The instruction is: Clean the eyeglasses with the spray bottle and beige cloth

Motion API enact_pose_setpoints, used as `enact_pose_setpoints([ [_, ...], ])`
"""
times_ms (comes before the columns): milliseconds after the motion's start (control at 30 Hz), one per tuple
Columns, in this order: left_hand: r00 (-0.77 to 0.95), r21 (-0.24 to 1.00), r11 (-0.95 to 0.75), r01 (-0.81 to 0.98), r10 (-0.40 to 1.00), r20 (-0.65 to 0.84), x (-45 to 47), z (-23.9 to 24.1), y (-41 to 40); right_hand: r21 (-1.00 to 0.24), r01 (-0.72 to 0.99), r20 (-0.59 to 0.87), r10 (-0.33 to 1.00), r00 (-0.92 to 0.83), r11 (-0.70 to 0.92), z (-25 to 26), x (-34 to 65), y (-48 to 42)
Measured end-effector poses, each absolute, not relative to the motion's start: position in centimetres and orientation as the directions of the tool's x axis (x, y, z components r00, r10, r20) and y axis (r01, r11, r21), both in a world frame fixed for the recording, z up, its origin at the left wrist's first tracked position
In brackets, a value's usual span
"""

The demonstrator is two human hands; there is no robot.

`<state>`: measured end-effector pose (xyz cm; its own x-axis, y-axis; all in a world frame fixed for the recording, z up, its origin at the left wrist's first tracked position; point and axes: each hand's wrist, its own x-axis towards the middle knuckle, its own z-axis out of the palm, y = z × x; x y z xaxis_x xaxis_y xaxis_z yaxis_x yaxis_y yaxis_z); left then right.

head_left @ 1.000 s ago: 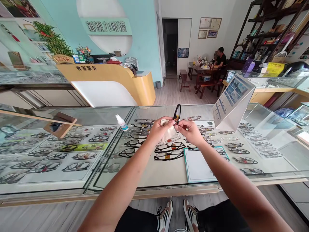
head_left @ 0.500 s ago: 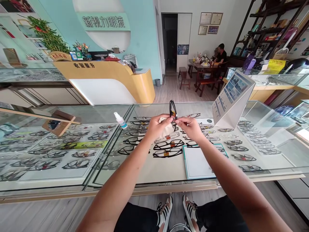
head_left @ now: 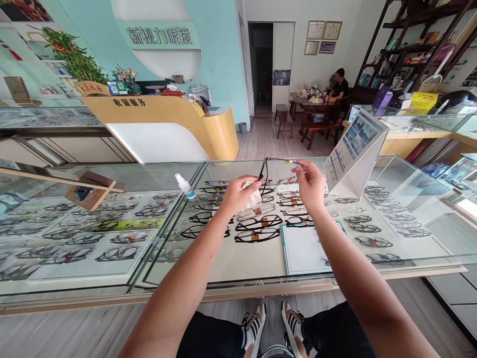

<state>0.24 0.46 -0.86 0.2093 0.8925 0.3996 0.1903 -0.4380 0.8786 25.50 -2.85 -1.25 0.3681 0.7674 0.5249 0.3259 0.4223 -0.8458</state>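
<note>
I'm holding both bare arms (head_left: 188, 268) forward, my left hand (head_left: 237, 193) pinching and my right hand (head_left: 310, 185) also pinching, slightly higher and apart.

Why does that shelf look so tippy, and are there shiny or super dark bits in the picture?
In the head view, the dark shelf leans at the upper right, probably wide-lens stretch; in the head view, the glass counter has pale reflections; also in the head view, the doorway is too dark to see into clearly.
</note>
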Motion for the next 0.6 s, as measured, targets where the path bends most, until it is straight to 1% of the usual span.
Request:
enact_pose_setpoints([
  [100, 0.243, 0.884, -0.430, 0.182, 0.891, 0.383, 0.4, -0.9, 0.3, -0.786, 0.345, 0.616, 0.697, 0.366, 0.513, -0.5, 25.5, -3.4],
  [200, 0.219, 0.910, -0.395, 0.124, 0.906, 0.363, 0.6, -1.0, 0.2, -0.746, 0.363, 0.661, 0.687, 0.301, 0.558, -0.2, 25.0, -3.9],
  [333, 0.169, 0.916, -0.396, 0.071, 0.909, 0.380, 0.8, -1.1, 0.0, -0.746, 0.449, 0.621, 0.757, 0.203, 0.492, -0.9, 23.9, -4.1],
  [467, 0.224, 0.908, -0.407, 0.104, 0.899, 0.377, 1.5, -1.1, -0.6, -0.699, 0.502, 0.625, 0.776, 0.085, 0.509, -2.0, 23.1, -3.7],
  [600, 0.274, 0.903, -0.422, 0.077, 0.880, 0.388, 2.3, -1.2, -1.1, -0.677, 0.541, 0.629, 0.774, 0.072, 0.500, -2.6, 23.1, -3.2],
])
